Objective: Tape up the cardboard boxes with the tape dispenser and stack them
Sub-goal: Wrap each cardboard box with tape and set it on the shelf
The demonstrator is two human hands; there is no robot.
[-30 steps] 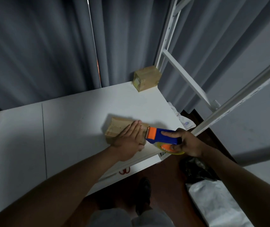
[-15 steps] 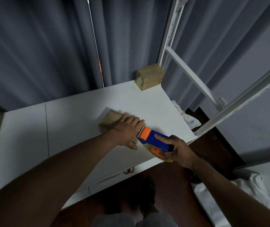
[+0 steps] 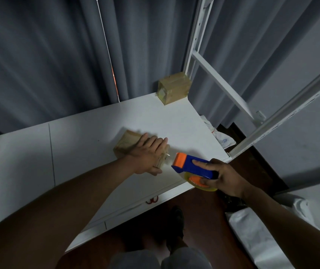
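Head view: your right hand (image 3: 227,177) grips tape dispenser (image 3: 193,166), now pulled clear of box (image 3: 130,145) on surface (image 3: 81,144); left hand (image 3: 148,155) presses flat on box. Strip likely cut; next seam or stack.

Single head-worn wide-angle view, looking steeply down and forward over the white counter (image 3: 89,144) from close above; both forearms enter from bottom edge, curtain (image 3: 48,55) fills the background.

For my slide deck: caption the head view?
Left hand presses cardboard box; right hand holds tape dispenser beside it.
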